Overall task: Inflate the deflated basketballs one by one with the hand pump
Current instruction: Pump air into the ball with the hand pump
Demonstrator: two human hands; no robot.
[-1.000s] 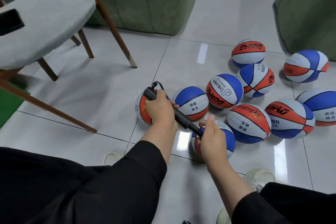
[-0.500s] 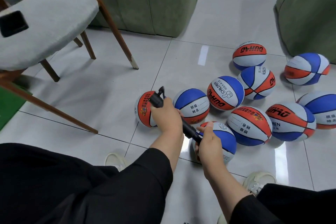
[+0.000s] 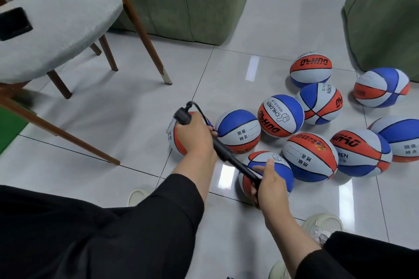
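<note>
Basketballs (image 3: 281,115) crowd the tiles at centre right; one lies low in the frame under the right hand (image 3: 271,186), which pinches the hand pump's (image 3: 226,154) thin rod. Left hand (image 3: 195,136) grips the barrel. Half a second back the rod was shorter, so a pumping stroke is underway.

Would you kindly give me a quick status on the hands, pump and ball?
Left hand grips pump handle; right hand holds pump's lower end at near ball. Pump slants between hands. Other balls crowd beside it, none blocking.
</note>
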